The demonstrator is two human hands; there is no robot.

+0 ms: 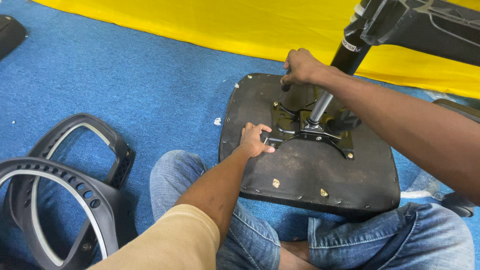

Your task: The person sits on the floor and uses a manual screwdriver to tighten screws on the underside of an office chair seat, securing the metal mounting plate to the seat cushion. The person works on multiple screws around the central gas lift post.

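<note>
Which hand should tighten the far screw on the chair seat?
Probably the right hand: it grips a tool at the metal plate's far corner. The left hand rests flat on the seat.

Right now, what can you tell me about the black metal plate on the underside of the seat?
The metal plate is black, glossy and has cut-out holes. It lies flat on the upturned seat base, with a silver gas-lift column rising from its middle. The left hand rests at its near corner; the right hand grips a tool at its far corner.

The left hand (256, 140) lies palm down, fingers spread forward; the right hand (301, 67) is fisted, arm stretched ahead.
</note>
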